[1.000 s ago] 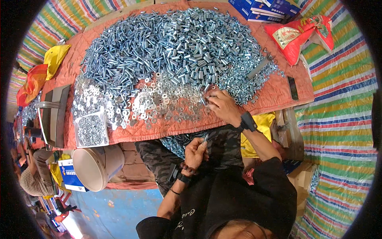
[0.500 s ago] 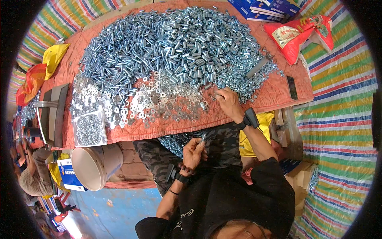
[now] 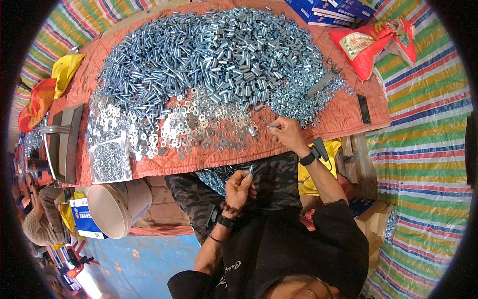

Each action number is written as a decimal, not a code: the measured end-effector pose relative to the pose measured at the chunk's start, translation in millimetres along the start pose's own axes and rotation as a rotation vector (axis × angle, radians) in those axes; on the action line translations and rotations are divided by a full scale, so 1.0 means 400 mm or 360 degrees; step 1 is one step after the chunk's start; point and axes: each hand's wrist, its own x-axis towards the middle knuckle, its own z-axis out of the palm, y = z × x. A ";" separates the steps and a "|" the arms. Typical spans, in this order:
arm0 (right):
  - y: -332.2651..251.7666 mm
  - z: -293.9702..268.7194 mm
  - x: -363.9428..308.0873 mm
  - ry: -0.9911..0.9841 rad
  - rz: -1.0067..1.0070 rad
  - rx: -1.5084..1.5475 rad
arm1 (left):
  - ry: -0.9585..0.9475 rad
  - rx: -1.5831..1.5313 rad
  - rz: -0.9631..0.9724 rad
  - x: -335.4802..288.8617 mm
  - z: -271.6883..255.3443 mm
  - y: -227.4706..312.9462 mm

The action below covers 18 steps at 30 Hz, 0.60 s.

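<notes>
1. right hand (image 3: 286, 133), a black band at its wrist, rests on the orange quilted cloth (image 3: 343, 119) at the near edge of the heap of silvery zinc-plated sleeves and bolts (image 3: 219, 55); fingers pinched shut on one small silvery piece, the grip suiting a single pick.
2. left hand (image 3: 240, 185) is held low over the lap, fingers closed round a short silvery bolt (image 3: 250, 170) standing up from the fist.
3. flat silvery washers (image 3: 199, 127) lie spread thin beside the right hand, within easy reach.
4. the cloth's near hem is close; open room is narrow. a white plastic bucket (image 3: 117, 207) stands below, left.
</notes>
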 end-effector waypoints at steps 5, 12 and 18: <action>0.013 0.018 -0.001 -0.0222 -0.0008 0.0085 | 0.0008 0.0029 0.0000 0.002 -0.001 -0.010; 0.003 0.035 -0.005 -0.0167 -0.0333 -0.0113 | 0.0027 -0.0009 -0.0062 -0.005 0.002 -0.009; -0.017 0.087 -0.010 -0.0113 -0.0557 -0.0464 | 0.0033 0.0032 -0.0019 0.002 -0.002 -0.005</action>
